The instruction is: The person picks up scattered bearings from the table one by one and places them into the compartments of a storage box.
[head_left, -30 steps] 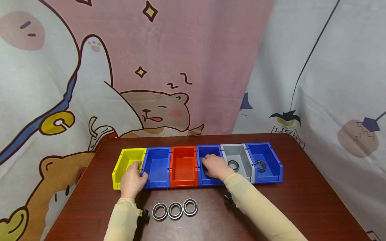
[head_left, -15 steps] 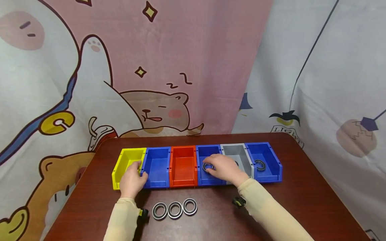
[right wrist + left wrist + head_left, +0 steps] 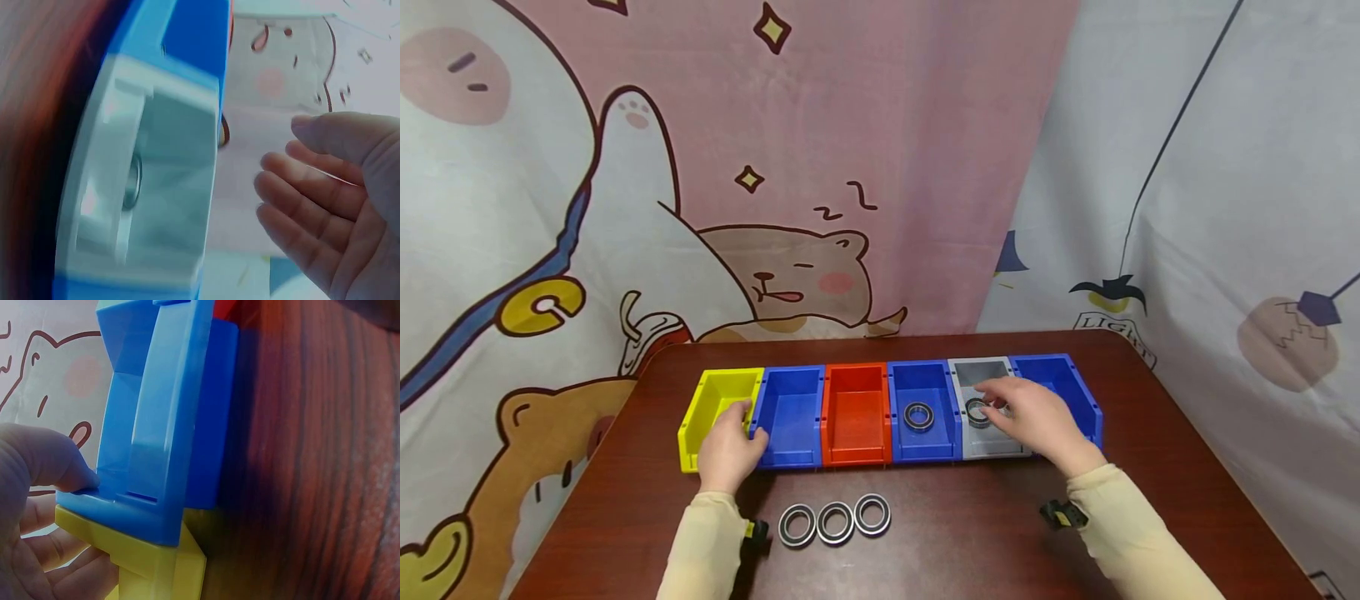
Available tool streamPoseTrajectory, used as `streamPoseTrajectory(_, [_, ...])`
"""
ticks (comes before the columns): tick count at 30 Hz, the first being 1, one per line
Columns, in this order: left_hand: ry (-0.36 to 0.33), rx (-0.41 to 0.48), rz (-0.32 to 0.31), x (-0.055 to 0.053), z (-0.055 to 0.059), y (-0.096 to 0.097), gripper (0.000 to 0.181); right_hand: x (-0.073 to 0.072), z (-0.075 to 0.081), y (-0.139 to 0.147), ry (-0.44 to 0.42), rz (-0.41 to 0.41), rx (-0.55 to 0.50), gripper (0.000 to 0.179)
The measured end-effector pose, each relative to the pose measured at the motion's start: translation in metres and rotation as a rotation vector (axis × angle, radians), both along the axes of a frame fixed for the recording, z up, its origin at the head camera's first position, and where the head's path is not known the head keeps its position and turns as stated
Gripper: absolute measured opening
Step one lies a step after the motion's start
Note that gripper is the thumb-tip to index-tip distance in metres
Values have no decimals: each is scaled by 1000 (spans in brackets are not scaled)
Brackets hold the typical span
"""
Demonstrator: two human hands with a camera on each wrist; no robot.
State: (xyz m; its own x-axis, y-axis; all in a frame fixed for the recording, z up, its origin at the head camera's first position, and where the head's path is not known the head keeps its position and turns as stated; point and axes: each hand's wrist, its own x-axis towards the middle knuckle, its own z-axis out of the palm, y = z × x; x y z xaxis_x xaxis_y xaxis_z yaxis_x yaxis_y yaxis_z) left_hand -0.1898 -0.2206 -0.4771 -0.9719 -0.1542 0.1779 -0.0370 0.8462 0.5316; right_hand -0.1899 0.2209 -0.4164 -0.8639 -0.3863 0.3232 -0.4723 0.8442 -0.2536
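My left hand (image 3: 730, 450) grips the adjoining walls of the yellow bin (image 3: 688, 446) and the blue bin (image 3: 792, 421) beside it. In the left wrist view its thumb (image 3: 65, 465) presses on the blue wall, with the other fingers on the yellow side. Over the grey bin (image 3: 996, 447), my right hand (image 3: 1037, 419) holds nothing, its fingers loosely bent. Part of a bearing (image 3: 976, 412) shows in that bin behind the fingers. Another bearing (image 3: 918, 417) lies flat in the blue bin (image 3: 917, 379) to its left.
Three bearings (image 3: 835, 523) lie in a row on the brown table (image 3: 955, 533), in front of the bins. A red bin (image 3: 857, 417) stands mid-row. At the right end is another blue bin (image 3: 1063, 375), partly hidden by the right hand. A patterned curtain (image 3: 940, 167) hangs behind.
My right hand has left the blue bin right of the red one and moved right, over the grey bin. The bearing in that blue bin is now uncovered. My left hand stays in place.
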Motion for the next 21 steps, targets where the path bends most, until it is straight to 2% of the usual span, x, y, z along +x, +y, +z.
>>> streamPoseTrajectory(5, [9,-1,-3,0,0,0,54,0,3,32,5,-144,-34,33])
streamPoseTrajectory(12, [-12,-5,6,1,1,1,54,-2,-1,72,3,-326,-13,41])
streamPoseTrajectory(17, [-6,-9,10,1,0,1,55,-4,-8,87,-41,-416,-18,47])
streamPoseTrajectory(21, [2,-6,9,1,0,1,55,-6,-13,94,-94,-459,-29,53])
